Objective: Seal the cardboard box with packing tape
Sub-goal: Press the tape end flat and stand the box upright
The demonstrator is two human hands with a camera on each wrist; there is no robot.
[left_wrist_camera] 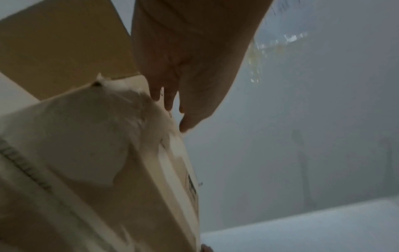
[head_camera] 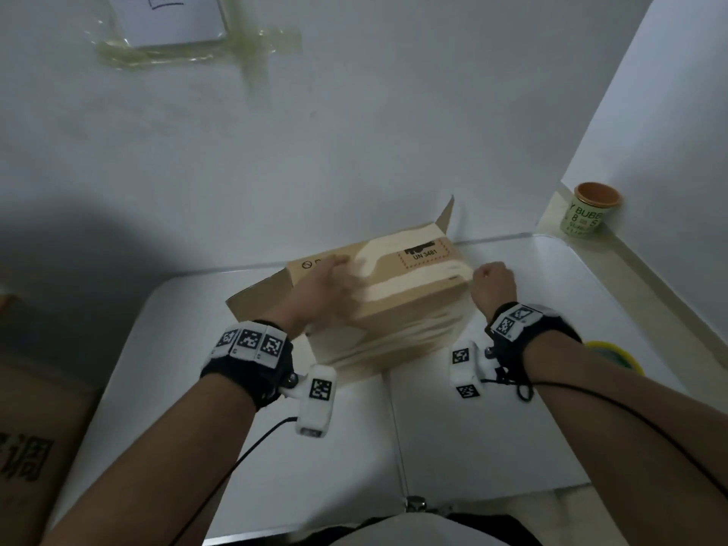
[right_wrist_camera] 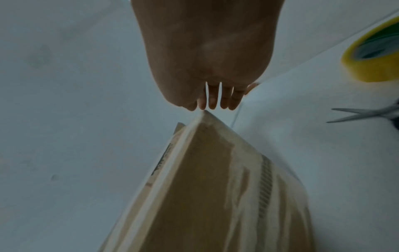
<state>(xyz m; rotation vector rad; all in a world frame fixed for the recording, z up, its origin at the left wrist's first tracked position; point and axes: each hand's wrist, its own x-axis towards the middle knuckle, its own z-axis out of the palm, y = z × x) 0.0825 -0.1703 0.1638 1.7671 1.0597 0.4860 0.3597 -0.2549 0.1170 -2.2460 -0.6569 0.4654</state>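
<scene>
A brown cardboard box (head_camera: 409,301) with old pale tape strips and a "UN 3481" label lies on the white table (head_camera: 492,427). One end flap (head_camera: 256,297) hangs open at its left, and another flap (head_camera: 447,216) stands up at the far right. My left hand (head_camera: 327,283) lies flat on the box top (left_wrist_camera: 97,136), fingers (left_wrist_camera: 168,100) straight and blurred. Beside the box's right end my right hand (head_camera: 492,283) holds nothing, its fingers (right_wrist_camera: 215,100) pointing down just above the box corner (right_wrist_camera: 205,116). The yellow tape roll (head_camera: 616,354) lies on the table behind my right wrist.
Scissors (right_wrist_camera: 362,114) lie open on the table near the tape roll (right_wrist_camera: 375,56). A green cup (head_camera: 589,212) stands on the ledge at the right wall. A large cardboard carton (head_camera: 35,447) stands left of the table. A white wall runs just behind the box.
</scene>
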